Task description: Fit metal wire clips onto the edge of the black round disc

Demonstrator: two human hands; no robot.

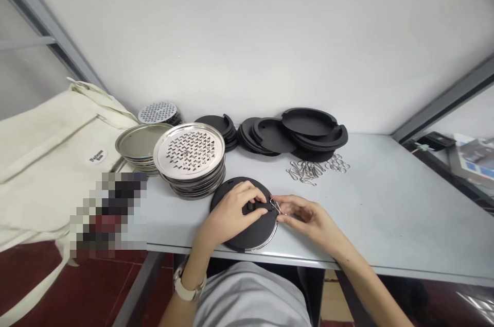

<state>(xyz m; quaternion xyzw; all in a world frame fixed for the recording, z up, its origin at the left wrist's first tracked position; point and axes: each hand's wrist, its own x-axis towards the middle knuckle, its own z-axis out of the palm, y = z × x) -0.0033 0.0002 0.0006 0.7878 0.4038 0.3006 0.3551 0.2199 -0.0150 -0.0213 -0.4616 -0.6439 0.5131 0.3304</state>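
A black round cover [247, 237] with a metal rim at its lower right lies at the table's front edge. My left hand [230, 211] presses on its top, fingers curled around a small dark part near the middle. At the cover's right edge, my right hand [311, 218] pinches a thin bent-wire metal clip [275, 206] between thumb and fingers. The clip touches or nearly touches the edge; I cannot tell whether it is hooked on. Left of the cover stands a stack of round metal grater plates [189, 154].
Behind lie black round trays [309, 122] and more black covers [216, 123]. Loose wire clips [306, 171] and metal rings [337, 163] sit before them. Plain metal plates [142, 141] and a finer perforated disc [157, 112] are at left, beside a cream bag [50, 147].
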